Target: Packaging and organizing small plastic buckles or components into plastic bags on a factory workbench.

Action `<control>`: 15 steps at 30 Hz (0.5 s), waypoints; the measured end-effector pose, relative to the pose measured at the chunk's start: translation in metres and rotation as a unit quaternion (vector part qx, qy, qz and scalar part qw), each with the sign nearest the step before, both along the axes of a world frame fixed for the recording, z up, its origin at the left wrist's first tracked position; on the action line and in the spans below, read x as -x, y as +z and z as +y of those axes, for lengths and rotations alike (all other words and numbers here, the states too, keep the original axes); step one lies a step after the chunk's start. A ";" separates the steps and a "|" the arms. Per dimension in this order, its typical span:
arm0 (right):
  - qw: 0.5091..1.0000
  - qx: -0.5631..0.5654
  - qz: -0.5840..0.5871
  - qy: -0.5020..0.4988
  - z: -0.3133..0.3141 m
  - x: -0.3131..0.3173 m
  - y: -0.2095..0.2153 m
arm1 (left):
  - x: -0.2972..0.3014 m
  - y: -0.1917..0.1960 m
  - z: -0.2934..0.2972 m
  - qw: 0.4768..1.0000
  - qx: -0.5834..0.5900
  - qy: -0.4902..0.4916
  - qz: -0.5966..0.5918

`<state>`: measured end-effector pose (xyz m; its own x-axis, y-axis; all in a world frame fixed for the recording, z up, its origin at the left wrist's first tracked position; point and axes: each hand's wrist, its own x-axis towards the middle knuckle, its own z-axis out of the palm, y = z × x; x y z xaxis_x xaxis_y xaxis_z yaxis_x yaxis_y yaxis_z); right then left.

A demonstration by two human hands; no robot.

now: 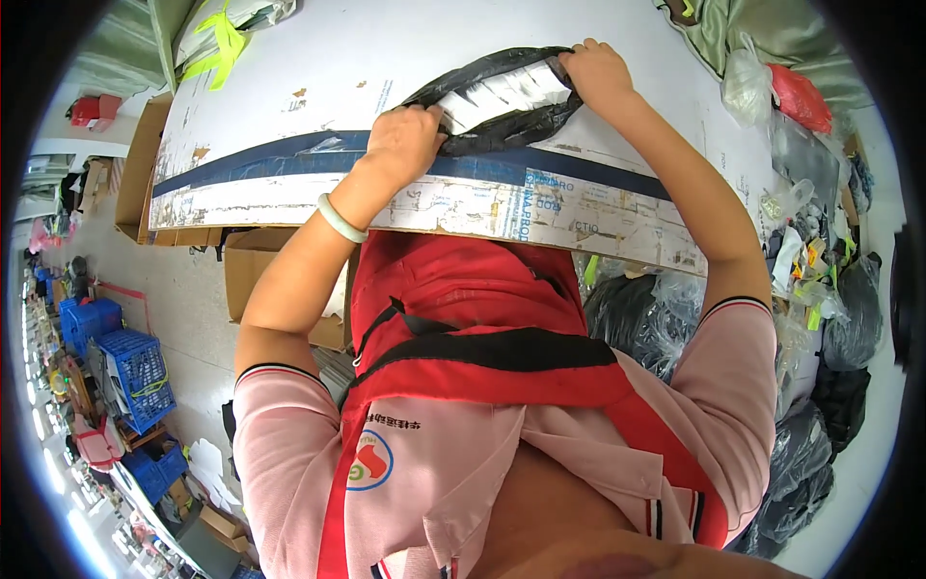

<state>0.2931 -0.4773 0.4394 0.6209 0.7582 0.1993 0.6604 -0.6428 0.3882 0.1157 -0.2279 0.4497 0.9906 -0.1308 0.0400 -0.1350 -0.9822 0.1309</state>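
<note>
A black plastic bag (511, 133) lies on the white-topped table in front of me, its mouth spread wide. Inside it shows a white bundle (506, 97) with dark streaks across it; what it is I cannot tell. My left hand (406, 138) grips the near left end of the bag with its fingers closed. At the far right end, my right hand (597, 75) pinches the bag's rim. Both arms reach forward over the table edge.
Below the table (289, 121) stands a cardboard box (253, 265). Neon yellow strips (224, 46) lie at the far left. White and red plastic bags (801, 96) sit to the right, above several dark bags. Blue crates (135, 376) stand on the floor at left.
</note>
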 end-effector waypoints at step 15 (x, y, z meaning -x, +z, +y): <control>0.752 -0.484 0.436 0.101 -0.052 0.019 0.070 | 0.020 0.022 0.018 0.737 0.660 0.017 0.147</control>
<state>0.2743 -0.5290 0.5091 0.7273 0.6160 0.3027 0.5151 -0.1983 -0.8339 0.0959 -0.2104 0.4717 0.9835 -0.1459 -0.1067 0.1114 0.0244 0.9935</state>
